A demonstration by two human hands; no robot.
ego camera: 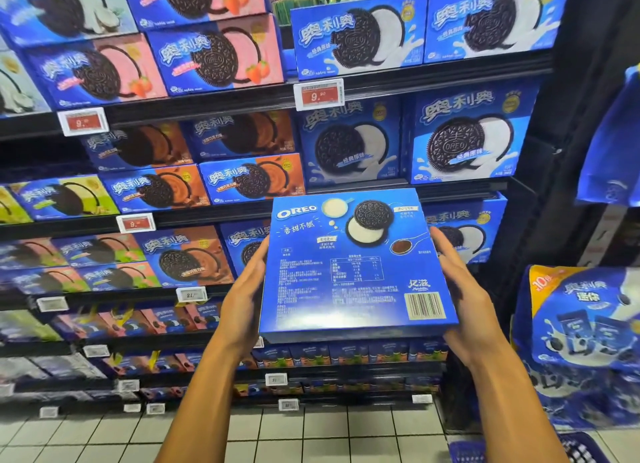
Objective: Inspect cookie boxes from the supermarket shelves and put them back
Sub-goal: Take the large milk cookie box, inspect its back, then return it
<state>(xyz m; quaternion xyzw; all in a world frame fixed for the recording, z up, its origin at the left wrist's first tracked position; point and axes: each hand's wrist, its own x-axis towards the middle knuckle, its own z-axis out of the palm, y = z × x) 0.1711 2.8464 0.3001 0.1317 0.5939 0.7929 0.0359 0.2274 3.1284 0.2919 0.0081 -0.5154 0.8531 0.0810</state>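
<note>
I hold a large blue Oreo cookie box [349,265] in front of the shelves, its back panel facing me with nutrition table and barcode at the lower right. My left hand [246,296] grips its left edge, fingers hidden behind the box. My right hand [464,289] grips the right edge the same way. The box is tilted slightly, top leaning away. Behind it, the shelf row holds more blue original-flavour boxes [464,234].
Shelves [207,105] carry several rows of Oreo boxes: pink strawberry at top left, brown chocolate in the middle, blue original [464,140] at right. Price tags [318,95] line the shelf edges. Big blue multipack bags [581,327] stand at the right. White tiled floor [311,435] lies below.
</note>
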